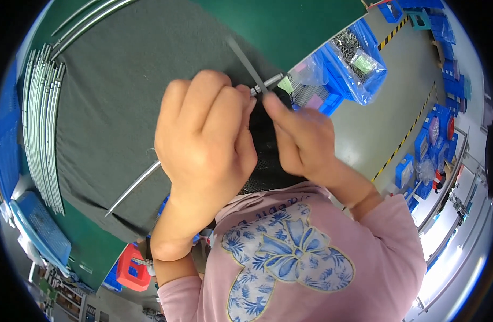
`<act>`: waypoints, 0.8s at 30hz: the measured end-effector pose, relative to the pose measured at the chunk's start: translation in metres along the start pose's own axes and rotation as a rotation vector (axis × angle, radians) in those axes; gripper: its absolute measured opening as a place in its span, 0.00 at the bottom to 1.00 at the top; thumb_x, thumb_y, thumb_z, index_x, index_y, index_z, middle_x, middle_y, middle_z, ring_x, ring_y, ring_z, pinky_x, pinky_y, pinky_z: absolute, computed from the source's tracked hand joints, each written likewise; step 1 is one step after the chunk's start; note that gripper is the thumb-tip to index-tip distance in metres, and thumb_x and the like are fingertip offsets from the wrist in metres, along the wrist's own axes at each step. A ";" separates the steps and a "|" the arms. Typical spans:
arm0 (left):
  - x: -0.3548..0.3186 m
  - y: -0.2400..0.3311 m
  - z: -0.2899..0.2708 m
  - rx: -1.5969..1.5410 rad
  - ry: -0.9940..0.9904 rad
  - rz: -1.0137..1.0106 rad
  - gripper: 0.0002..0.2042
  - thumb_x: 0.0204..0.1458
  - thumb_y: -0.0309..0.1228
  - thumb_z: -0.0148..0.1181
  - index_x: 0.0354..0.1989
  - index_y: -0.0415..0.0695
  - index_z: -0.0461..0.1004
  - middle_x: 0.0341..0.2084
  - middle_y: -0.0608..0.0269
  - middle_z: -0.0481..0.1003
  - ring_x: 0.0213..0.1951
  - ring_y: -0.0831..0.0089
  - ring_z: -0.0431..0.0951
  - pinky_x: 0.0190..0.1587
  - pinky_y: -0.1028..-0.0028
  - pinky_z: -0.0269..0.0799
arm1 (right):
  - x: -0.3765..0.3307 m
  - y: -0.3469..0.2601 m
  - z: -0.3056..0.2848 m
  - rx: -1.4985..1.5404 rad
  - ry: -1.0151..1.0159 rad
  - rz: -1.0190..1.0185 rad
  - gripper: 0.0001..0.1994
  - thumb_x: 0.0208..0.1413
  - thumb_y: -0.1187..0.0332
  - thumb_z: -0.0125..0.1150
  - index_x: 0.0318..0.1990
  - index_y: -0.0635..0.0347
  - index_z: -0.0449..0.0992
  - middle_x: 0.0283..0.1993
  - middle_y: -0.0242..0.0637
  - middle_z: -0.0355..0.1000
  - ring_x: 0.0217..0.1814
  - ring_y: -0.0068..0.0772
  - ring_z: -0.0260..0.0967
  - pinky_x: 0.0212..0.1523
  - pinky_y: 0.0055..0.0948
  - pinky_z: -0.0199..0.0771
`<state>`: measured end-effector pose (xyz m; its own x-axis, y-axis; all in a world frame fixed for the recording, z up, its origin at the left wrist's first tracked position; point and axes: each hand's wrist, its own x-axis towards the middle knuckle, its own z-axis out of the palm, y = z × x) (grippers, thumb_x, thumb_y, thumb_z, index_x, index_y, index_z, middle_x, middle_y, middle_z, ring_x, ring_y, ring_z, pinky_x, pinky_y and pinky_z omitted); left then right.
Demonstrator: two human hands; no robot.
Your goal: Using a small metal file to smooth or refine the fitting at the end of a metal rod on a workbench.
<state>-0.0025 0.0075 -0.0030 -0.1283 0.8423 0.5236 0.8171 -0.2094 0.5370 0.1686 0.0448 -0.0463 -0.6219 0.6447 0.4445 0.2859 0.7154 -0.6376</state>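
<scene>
Nearest the camera: a pink sleeve and shirt with a blue bow print (289, 257). Above it, left hand (203, 134) was curled closed around a thin metal rod (132, 187), which ran down-left over the dark grey mat (117, 80). Right hand (302, 137) pinched a narrow grey strip (245, 61) at the rod's upper end, fingertips tight together. Farther left, a bundle of long metal rods (42, 123) lay along the mat's edge. Farther right, blue bins (348, 64) held bagged small parts.
</scene>
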 end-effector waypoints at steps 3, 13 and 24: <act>0.001 -0.001 0.000 0.005 0.029 0.023 0.08 0.34 0.19 0.63 0.26 0.40 0.74 0.27 0.62 0.69 0.25 0.63 0.66 0.25 0.69 0.65 | -0.007 0.007 0.015 0.012 0.062 -0.089 0.26 0.45 0.83 0.56 0.57 0.63 0.70 0.16 0.33 0.64 0.13 0.35 0.60 0.17 0.30 0.58; -0.001 0.002 0.000 -0.002 -0.006 -0.029 0.08 0.34 0.20 0.62 0.25 0.41 0.73 0.25 0.63 0.68 0.24 0.63 0.65 0.24 0.69 0.63 | -0.021 0.006 0.015 0.054 0.063 -0.073 0.24 0.46 0.83 0.57 0.55 0.66 0.72 0.17 0.35 0.66 0.13 0.34 0.60 0.16 0.31 0.57; -0.003 -0.001 0.000 -0.017 0.019 -0.005 0.09 0.31 0.19 0.62 0.26 0.41 0.73 0.26 0.62 0.69 0.24 0.63 0.65 0.25 0.68 0.64 | 0.011 -0.015 -0.014 0.022 -0.053 0.044 0.20 0.47 0.83 0.56 0.51 0.67 0.75 0.25 0.42 0.73 0.15 0.34 0.62 0.19 0.29 0.61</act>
<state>-0.0031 0.0058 -0.0053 -0.1433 0.8337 0.5333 0.8070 -0.2134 0.5506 0.1676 0.0455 -0.0231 -0.6470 0.6597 0.3824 0.2979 0.6803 -0.6696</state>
